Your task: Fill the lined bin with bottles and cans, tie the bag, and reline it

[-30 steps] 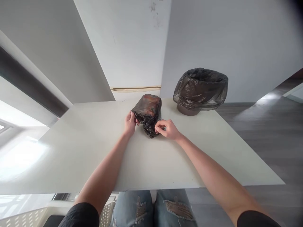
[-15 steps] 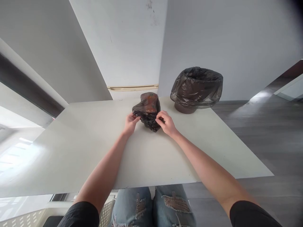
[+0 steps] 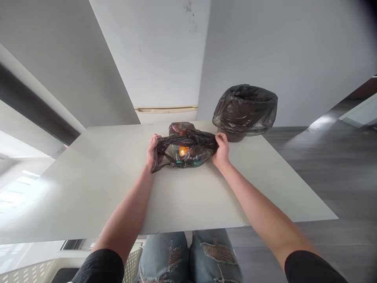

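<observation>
A thin black plastic bag (image 3: pixel 203 137) lies on the white table, its mouth stretched wide between my hands. Through the opening show an orange item (image 3: pixel 183 151) and some clear pieces with teal-green parts; their kind cannot be made out. At the bag's left edge, my left hand (image 3: pixel 151 151) is closed on the plastic. My right hand (image 3: pixel 221 150) pinches the opposite edge, its fingers partly hidden behind the film. A reddish bulge shows through the bag's far end.
A brown bin (image 3: pixel 235 137) lined with a black bag (image 3: pixel 246 110) stands at the table's far right. Behind the white table (image 3: pixel 194 200) rises a white fridge-like door with a cream handle (image 3: pixel 166 109). Below the near edge, at left, is a cream perforated basket (image 3: pixel 32 271).
My hands have moved apart, pulling the bunched bag open sideways. The orange item and the clear pieces inside have come into sight.
</observation>
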### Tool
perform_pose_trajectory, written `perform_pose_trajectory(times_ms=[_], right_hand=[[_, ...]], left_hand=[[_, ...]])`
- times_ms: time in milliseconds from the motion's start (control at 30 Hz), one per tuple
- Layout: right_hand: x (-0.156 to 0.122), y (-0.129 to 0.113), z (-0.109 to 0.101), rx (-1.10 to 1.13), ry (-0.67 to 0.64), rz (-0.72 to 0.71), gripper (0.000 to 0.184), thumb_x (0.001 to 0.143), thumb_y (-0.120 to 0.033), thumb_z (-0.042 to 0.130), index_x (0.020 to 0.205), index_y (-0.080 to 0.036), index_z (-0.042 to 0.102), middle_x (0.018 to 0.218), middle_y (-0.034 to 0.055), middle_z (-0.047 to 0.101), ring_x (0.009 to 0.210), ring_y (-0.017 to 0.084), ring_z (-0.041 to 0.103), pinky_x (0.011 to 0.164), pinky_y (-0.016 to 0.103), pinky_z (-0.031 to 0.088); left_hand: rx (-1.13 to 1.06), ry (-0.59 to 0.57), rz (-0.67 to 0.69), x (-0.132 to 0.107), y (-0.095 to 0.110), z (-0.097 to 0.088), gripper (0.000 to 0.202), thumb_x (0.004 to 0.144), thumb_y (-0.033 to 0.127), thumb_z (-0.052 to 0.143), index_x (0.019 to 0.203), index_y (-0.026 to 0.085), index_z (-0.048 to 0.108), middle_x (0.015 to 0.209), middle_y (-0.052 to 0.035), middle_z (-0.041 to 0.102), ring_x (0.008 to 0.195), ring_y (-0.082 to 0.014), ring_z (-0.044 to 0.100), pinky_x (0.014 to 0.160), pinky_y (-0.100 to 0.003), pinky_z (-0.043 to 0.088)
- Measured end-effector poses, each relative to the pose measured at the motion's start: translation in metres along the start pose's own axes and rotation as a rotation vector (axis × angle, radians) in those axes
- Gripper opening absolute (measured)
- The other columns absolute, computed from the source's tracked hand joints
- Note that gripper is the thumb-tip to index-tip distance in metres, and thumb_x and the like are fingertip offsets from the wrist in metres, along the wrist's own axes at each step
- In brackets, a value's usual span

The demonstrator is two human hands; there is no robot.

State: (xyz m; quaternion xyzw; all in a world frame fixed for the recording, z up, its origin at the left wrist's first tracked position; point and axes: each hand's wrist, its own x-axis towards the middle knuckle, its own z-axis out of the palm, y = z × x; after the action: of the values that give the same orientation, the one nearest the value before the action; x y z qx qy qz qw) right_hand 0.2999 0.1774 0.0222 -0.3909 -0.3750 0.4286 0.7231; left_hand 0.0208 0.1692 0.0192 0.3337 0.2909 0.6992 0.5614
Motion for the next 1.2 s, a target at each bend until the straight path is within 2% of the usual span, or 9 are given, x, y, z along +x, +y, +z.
perform_pose_trajectory(times_ms=[100, 200, 333, 400, 467, 633, 867, 1033, 1200], right_hand=[[-0.003, -0.004, -0.004, -0.345, 0.071, -0.261, 0.022, 0.085, -0.030, 0.061, 0.107, -0.026, 0.056, 0.101, 0.0020, 0.053, 0.095, 0.021, 0.055, 0.089, 0.038, 0.048], [-0.016, -0.016, -0.004, -0.663, 0.050, -0.716, 0.028, 0.087, -0.023, 0.058, 0.115, -0.024, 0.061, 0.117, 0.0103, 0.058, 0.113, 0.029, 0.055, 0.101, 0.050, 0.046], [-0.043, -0.032, 0.006, -0.766, -0.553, -1.134, 0.029, 0.093, -0.015, 0.057, 0.118, -0.027, 0.066, 0.119, 0.0114, 0.068, 0.113, 0.028, 0.064, 0.100, 0.050, 0.051], [-0.053, -0.034, 0.011, -0.807, -0.920, -1.145, 0.030, 0.097, -0.014, 0.054, 0.119, -0.029, 0.069, 0.121, 0.0081, 0.072, 0.115, 0.025, 0.067, 0.100, 0.047, 0.054], [-0.058, -0.032, 0.013, -0.849, -1.080, -1.092, 0.030, 0.100, -0.016, 0.051, 0.117, -0.029, 0.072, 0.123, 0.0064, 0.074, 0.114, 0.023, 0.069, 0.098, 0.044, 0.057], [-0.049, -0.031, 0.005, -0.925, -0.943, -0.934, 0.027, 0.098, -0.017, 0.054, 0.106, -0.028, 0.078, 0.111, 0.0060, 0.080, 0.090, 0.022, 0.073, 0.073, 0.039, 0.056], [-0.027, -0.031, -0.003, -1.111, -0.623, -0.945, 0.034, 0.092, -0.007, 0.054, 0.108, -0.025, 0.079, 0.112, 0.0024, 0.081, 0.072, 0.017, 0.069, 0.061, 0.035, 0.047], [-0.028, -0.035, 0.003, -1.201, -0.637, -0.988, 0.063, 0.091, 0.004, 0.044, 0.140, -0.027, 0.067, 0.149, 0.0032, 0.065, 0.105, 0.024, 0.069, 0.076, 0.038, 0.055], [-0.033, -0.034, 0.008, -1.291, -0.767, -1.068, 0.064, 0.096, -0.002, 0.050, 0.153, -0.030, 0.056, 0.159, 0.0063, 0.055, 0.120, 0.031, 0.056, 0.096, 0.049, 0.050]], left_hand=[[0.151, -0.126, 0.120, 0.002, -0.007, 0.000, 0.032, 0.067, 0.042, 0.098, 0.079, 0.023, 0.076, 0.096, -0.0002, 0.067, 0.086, -0.0132, 0.064, 0.077, -0.023, 0.053], [0.311, -0.275, 0.093, 0.001, -0.013, 0.005, 0.020, 0.069, 0.032, 0.096, 0.081, 0.022, 0.083, 0.095, -0.0027, 0.065, 0.092, -0.0156, 0.063, 0.079, -0.025, 0.052], [0.328, -0.304, 0.037, -0.004, -0.010, 0.009, 0.031, 0.070, 0.021, 0.088, 0.101, 0.023, 0.087, 0.104, -0.0041, 0.071, 0.107, -0.0214, 0.066, 0.093, -0.030, 0.054], [0.278, -0.288, 0.004, -0.005, -0.005, 0.008, 0.043, 0.070, 0.019, 0.085, 0.113, 0.023, 0.084, 0.116, -0.0050, 0.075, 0.118, -0.0265, 0.067, 0.104, -0.035, 0.053], [0.213, -0.270, -0.015, -0.006, -0.001, 0.005, 0.056, 0.071, 0.019, 0.082, 0.127, 0.024, 0.079, 0.129, -0.0058, 0.075, 0.125, -0.0306, 0.067, 0.111, -0.041, 0.051], [0.114, -0.253, -0.019, -0.006, 0.004, 0.000, 0.077, 0.077, 0.030, 0.082, 0.151, 0.028, 0.061, 0.127, -0.0070, 0.076, 0.120, -0.0327, 0.073, 0.112, -0.047, 0.052], [0.067, -0.219, 0.026, 0.001, -0.003, -0.004, 0.083, 0.074, 0.036, 0.086, 0.151, 0.032, 0.057, 0.137, -0.0065, 0.070, 0.128, -0.0310, 0.069, 0.115, -0.046, 0.052], [0.050, -0.203, 0.013, 0.006, -0.011, -0.006, 0.076, 0.069, 0.033, 0.087, 0.141, 0.032, 0.063, 0.142, -0.0063, 0.068, 0.132, -0.0325, 0.065, 0.113, -0.047, 0.052], [0.078, -0.219, 0.022, 0.003, -0.010, 0.000, 0.060, 0.068, 0.026, 0.087, 0.125, 0.029, 0.070, 0.140, -0.0049, 0.068, 0.126, -0.0293, 0.067, 0.108, -0.042, 0.054]])
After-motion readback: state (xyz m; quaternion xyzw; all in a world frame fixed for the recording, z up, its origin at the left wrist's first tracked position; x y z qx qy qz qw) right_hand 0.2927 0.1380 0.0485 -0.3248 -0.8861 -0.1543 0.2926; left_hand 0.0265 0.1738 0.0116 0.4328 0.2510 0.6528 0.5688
